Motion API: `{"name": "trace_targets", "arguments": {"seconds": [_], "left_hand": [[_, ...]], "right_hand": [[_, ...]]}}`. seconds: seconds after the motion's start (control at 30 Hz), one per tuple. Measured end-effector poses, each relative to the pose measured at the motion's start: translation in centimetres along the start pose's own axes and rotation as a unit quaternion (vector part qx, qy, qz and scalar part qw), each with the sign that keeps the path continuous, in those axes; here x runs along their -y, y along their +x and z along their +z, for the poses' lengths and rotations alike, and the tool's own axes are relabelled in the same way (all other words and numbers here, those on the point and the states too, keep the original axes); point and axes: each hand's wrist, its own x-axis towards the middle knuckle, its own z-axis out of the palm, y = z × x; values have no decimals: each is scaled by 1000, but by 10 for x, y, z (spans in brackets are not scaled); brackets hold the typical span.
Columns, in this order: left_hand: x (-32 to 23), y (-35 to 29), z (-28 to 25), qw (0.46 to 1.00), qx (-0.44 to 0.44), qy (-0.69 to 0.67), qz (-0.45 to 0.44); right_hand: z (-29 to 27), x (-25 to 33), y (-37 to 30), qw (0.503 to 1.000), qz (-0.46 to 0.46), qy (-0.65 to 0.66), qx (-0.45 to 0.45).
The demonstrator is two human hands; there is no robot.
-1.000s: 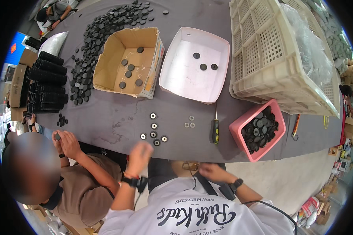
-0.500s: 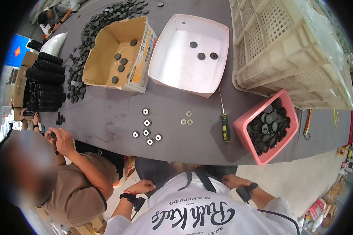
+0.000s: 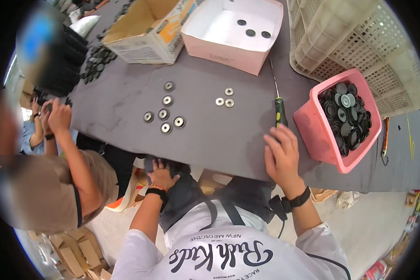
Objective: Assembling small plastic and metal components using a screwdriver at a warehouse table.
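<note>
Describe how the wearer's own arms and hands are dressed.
The left hand and right hand are both ungloved. Short white sleeves cover the upper arms. The left wrist has a black strap and a thin orange-red cord bracelet; the right has a black wristband with a boxy black module and a thin dark cable below it.

Workshop, screwdriver (image 3: 279, 108), pink parts bin (image 3: 313, 134), plastic crate (image 3: 354, 39)

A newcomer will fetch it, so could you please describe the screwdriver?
On the grey table, find the pink tub of black discs. The screwdriver lies left of it, by the right hand. Unlike the discs, it has a thin metal shaft and green-black handle.
</note>
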Motion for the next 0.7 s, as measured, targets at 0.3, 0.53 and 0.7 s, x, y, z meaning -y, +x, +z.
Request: {"name": "trace_targets", "arguments": {"seconds": [0.3, 0.53, 0.7], "left_hand": [[-7, -28, 34, 951, -232, -186, 81], [-10, -59, -5, 925, -246, -275, 87], [-27, -110, -81, 863, -284, -398, 129]], "right_hand": [[23, -16, -18, 994, 82, -74, 8], [28, -18, -26, 992, 113, -50, -14], [25, -20, -25, 992, 117, -35, -43]]}}
